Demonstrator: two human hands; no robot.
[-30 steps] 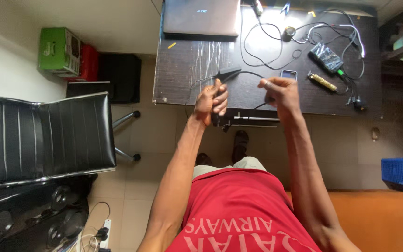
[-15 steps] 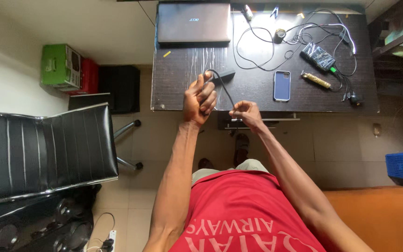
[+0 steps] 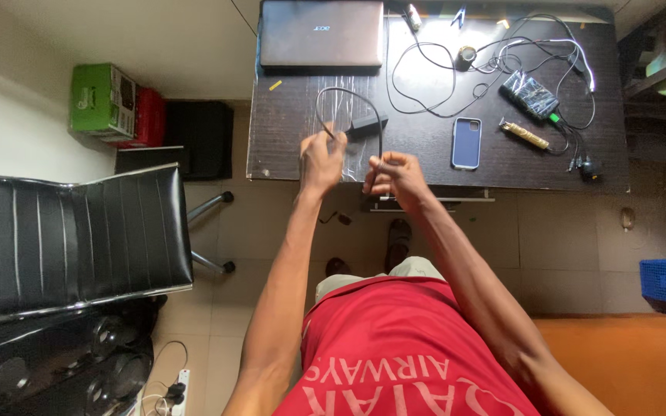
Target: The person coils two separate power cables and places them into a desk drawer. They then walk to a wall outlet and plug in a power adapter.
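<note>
Left hand (image 3: 321,158) pinching thin black cable (image 3: 348,91) arching over dark wooden desk (image 3: 287,131), right hand (image 3: 395,173) closed on its other run, black adapter brick (image 3: 364,123) beneath, blue phone (image 3: 465,142) nearby

Your left hand (image 3: 321,158): raised, arm stretched forward, fingers pinched shut | your right hand (image 3: 395,174): just beside it, fingers curled closed, forearm angled inward

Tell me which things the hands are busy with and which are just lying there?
Busy with: left hand and right hand gripping the black cable with its power brick.
Lying about: laptop, phone, green box, chair.
</note>
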